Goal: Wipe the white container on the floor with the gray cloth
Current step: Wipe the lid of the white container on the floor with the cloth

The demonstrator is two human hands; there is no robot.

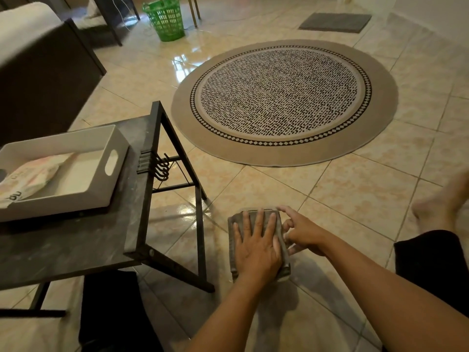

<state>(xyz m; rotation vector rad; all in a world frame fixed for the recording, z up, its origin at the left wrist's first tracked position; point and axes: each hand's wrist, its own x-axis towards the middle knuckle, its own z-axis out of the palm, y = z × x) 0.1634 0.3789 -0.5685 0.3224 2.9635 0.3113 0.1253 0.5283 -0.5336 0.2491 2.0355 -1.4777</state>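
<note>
Head view: the person's left hand [256,246] lies flat, palm down, on a folded gray terry cloth [256,217] that rests on the glossy beige tiled floor [330,199], its fingers [258,222] spread apart and pressing rather than gripping. The right hand [303,233] sits just beside it at the cloth's right edge, with its fingers [286,210] loosely curled and touching the fold; whether they pinch the fabric I cannot tell. The white rectangular plastic container with a cut-out handle [111,162] is not on the floor at all: it stands on the dark marble-patterned bench with a black metal frame [76,240], well apart from both hands and up to their left. Inside it lies a pale printed soft packet [33,177], leaning against the left side. A round patterned beige rug [284,102] lies beyond the hands, and a green plastic mesh basket [166,19] stands far off

As I judge it, the cloth is only being folded or smoothed into a pad, so the wiping proper has not begun. No cloth touches the container, and nothing shows on its walls to say they have been cleaned. What seems left is nearly everything: taking up the cloth, reaching the container, perhaps setting it down on the floor and clearing the packet, then wiping its inside and rim
</note>
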